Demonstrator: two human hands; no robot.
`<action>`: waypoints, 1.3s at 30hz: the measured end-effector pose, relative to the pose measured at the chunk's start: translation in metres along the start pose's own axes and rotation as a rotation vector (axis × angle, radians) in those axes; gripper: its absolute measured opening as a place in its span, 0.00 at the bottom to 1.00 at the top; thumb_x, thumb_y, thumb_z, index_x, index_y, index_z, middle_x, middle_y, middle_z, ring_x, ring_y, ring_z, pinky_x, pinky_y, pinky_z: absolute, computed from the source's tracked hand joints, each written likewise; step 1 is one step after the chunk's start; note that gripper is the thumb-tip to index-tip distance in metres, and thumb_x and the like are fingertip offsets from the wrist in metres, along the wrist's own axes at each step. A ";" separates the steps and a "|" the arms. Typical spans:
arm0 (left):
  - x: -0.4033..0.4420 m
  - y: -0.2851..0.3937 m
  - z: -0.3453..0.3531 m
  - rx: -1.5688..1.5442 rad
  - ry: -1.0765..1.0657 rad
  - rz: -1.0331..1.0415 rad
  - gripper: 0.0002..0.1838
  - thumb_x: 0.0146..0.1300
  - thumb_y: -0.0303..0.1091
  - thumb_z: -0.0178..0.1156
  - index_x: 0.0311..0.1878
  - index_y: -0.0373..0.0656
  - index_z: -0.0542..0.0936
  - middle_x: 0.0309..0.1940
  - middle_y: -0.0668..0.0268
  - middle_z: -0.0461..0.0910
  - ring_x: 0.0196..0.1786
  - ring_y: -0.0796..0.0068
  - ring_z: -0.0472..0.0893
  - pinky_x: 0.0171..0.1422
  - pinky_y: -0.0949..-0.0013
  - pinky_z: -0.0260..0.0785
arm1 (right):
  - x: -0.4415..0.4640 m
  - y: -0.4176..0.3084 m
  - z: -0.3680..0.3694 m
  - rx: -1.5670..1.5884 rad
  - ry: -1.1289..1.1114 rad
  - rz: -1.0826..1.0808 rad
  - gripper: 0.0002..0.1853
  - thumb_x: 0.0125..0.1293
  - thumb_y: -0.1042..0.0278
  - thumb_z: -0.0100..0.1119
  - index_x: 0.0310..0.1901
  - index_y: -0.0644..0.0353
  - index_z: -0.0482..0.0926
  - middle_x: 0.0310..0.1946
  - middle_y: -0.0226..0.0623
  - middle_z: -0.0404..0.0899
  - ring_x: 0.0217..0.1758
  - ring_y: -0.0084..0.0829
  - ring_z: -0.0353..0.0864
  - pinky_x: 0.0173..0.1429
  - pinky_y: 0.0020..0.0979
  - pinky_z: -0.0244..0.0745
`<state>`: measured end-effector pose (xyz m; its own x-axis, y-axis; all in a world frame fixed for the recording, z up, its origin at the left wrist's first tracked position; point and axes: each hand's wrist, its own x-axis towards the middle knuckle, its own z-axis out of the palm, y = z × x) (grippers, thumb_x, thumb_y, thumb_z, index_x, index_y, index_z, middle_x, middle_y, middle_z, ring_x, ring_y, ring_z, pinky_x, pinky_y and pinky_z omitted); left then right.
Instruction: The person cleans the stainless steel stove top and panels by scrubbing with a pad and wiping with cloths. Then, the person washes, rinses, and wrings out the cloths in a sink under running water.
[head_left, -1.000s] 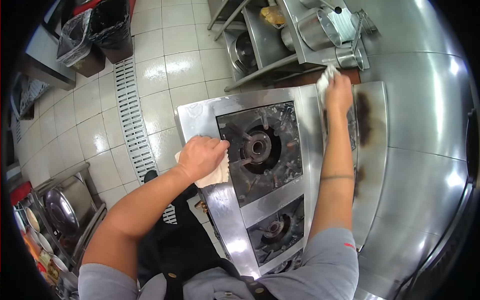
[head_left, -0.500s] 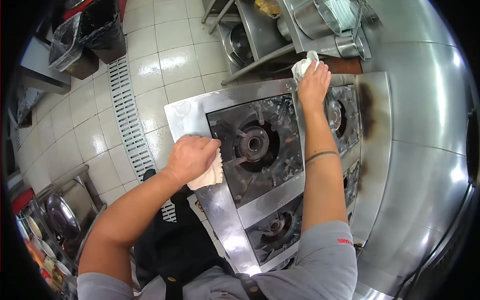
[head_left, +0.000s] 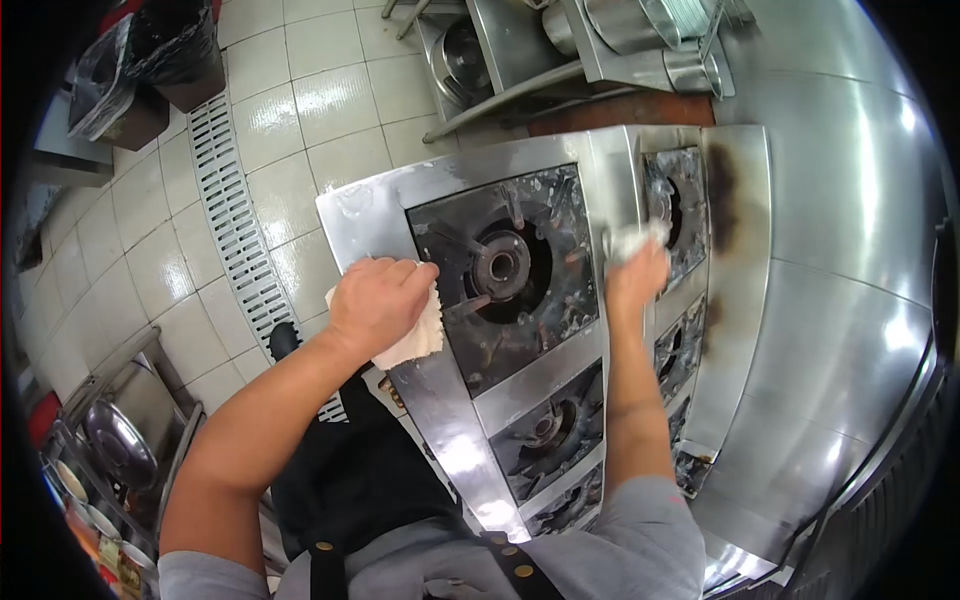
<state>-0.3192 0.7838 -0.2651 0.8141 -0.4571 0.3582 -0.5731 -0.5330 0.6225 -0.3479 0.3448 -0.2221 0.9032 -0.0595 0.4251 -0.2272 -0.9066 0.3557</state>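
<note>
My left hand is closed over a beige cloth, resting on the front metal edge of the stove. Blurred by motion, my right hand holds a white cloth over the raised metal strip between the front and back burners. A large front burner lies between my two hands. Beyond my right hand is a back burner, partly covered by the cloth. A smaller-looking front burner sits nearer my body.
A metal shelf with pots stands past the stove's far end. Lined bins and a floor drain grate are at the left. A rack with a lidded pot is at lower left. A steel wall rises on the right.
My right hand has moved with its cloth from the stove's far end back toward my body. My left hand has stayed on the front edge with its cloth. The view has shifted slightly.
</note>
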 end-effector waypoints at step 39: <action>0.006 0.023 -0.003 0.069 -0.013 0.025 0.06 0.61 0.28 0.64 0.42 0.48 0.83 0.31 0.62 0.85 0.34 0.55 0.84 0.40 0.56 0.75 | -0.293 0.155 -0.102 -0.149 -0.335 0.270 0.43 0.55 0.78 0.66 0.74 0.73 0.62 0.59 0.62 0.76 0.57 0.61 0.76 0.61 0.55 0.71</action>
<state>-0.3271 0.7711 -0.2463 0.7986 -0.4799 0.3631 -0.5984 -0.5690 0.5640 -0.6854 0.2642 -0.2066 0.8668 -0.4396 0.2354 -0.4985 -0.7714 0.3955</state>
